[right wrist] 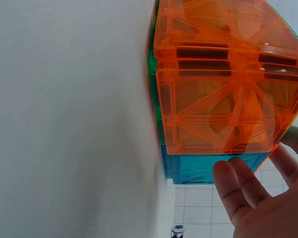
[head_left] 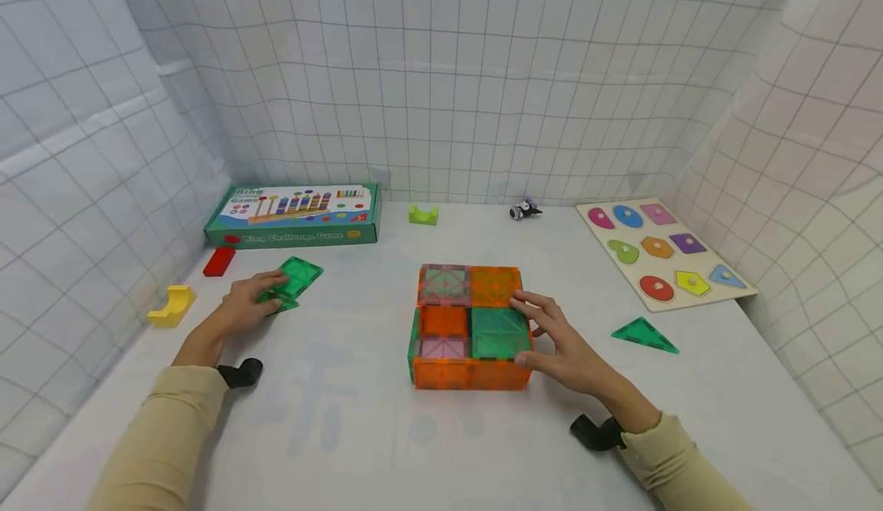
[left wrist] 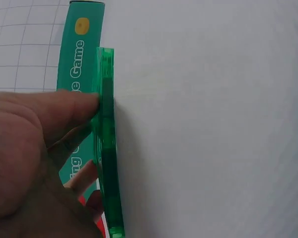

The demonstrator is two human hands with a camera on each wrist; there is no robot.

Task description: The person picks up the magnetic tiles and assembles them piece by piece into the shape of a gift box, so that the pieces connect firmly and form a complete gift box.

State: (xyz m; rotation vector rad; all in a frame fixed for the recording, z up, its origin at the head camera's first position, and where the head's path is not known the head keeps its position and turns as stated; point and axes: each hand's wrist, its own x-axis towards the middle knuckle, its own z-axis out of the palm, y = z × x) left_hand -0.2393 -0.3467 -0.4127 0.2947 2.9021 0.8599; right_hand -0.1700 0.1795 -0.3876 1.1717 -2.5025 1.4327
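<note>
My left hand (head_left: 250, 304) pinches green translucent magnetic tiles (head_left: 301, 275) low over the table at the left. Seen edge-on in the left wrist view, the green tiles (left wrist: 108, 144) have the thumb and fingertips against them. Right of centre, my right hand (head_left: 562, 346) rests its thumb and fingertips at the right side of a box built of magnetic tiles (head_left: 441, 375). That box has orange front walls, with pink, orange and green tiles on top and one uncovered front-left cell. The right wrist view shows extended fingers (right wrist: 233, 186) beside a blue tile (right wrist: 193, 169) of its side.
A green triangle tile (head_left: 645, 335) lies at the right, below a shape puzzle board (head_left: 599, 254). Along the back are a Ring Challenge Game box (head_left: 293, 216), a lime arch block (head_left: 423, 216) and a small toy (head_left: 526, 208). Red (head_left: 219, 262) and yellow blocks (head_left: 172, 306) lie far left.
</note>
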